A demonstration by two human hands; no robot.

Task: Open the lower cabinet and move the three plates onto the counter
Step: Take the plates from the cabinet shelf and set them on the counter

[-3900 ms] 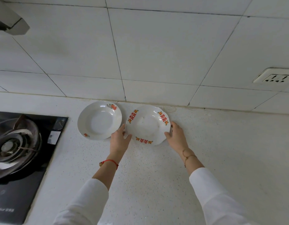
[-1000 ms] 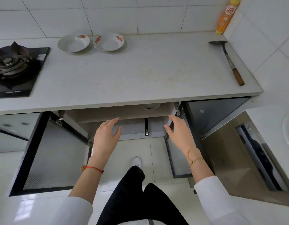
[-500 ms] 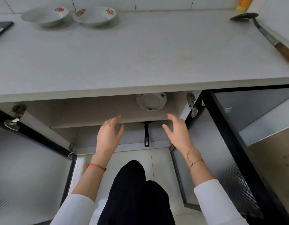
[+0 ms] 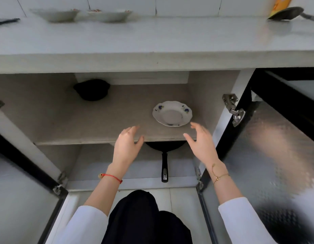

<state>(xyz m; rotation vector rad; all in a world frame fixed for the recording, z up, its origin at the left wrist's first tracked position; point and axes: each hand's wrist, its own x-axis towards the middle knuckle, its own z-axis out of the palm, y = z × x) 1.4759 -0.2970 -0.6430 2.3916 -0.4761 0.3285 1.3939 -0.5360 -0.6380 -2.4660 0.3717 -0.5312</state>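
The lower cabinet stands open, both doors swung out. A white plate with blue flowers [image 4: 172, 114] lies on the upper shelf [image 4: 82, 124], towards the right. My left hand [image 4: 127, 144] and my right hand [image 4: 200, 140] hover at the shelf's front edge, fingers spread, holding nothing; the right one is just below and right of the plate. Two white plates with red patterns sit at the back of the counter [image 4: 152, 41]: one on the left [image 4: 55, 14], the other beside it [image 4: 109, 14].
A black pot [image 4: 92, 89] sits at the back left of the shelf. A black pan's handle [image 4: 164, 166] sticks out from the lower shelf. Open doors flank me on the left [image 4: 17, 199] and right [image 4: 269, 164]. A spatula [image 4: 286, 14] and an orange bottle [image 4: 280, 5] are on the counter's right.
The view has dropped lower and closer to the cabinet. Both hands have moved forward towards the shelf and the blue-flowered plate, which now shows in full.
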